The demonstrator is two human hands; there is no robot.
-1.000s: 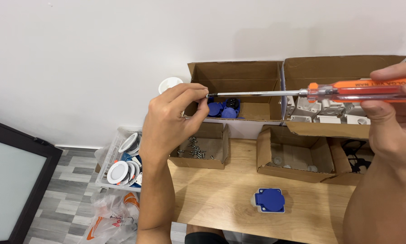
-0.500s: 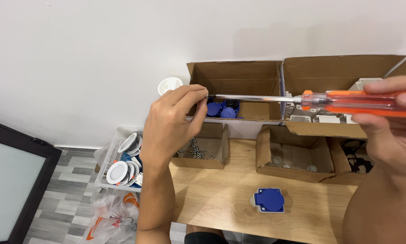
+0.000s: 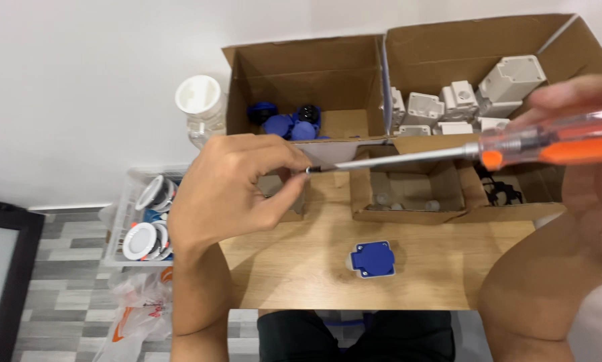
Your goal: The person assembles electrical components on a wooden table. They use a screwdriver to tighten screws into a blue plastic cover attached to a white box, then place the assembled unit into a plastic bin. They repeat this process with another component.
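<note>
Nearest the camera, the left hand is raised above the desk with thumb and fingers pinched together at the dark tip of a long screwdriver with a steel shaft and a clear-and-orange plastic handle; whatever small part may sit between those fingertips is too small to tell. The right hand is wrapped around the handle at the right edge, holding the tool nearly level. Compared with a second ago the view has drawn closer and tipped downward, while pinch and tool have kept their pairing, so the work at the tip looks unfinished rather than released. Below the hands, a blue square socket cover lies alone on the light wooden tabletop. Behind it stand small open cardboard trays, then a brown cardboard box of blue round parts and, beside it, a cardboard box of white plastic housings against the white wall.
</note>
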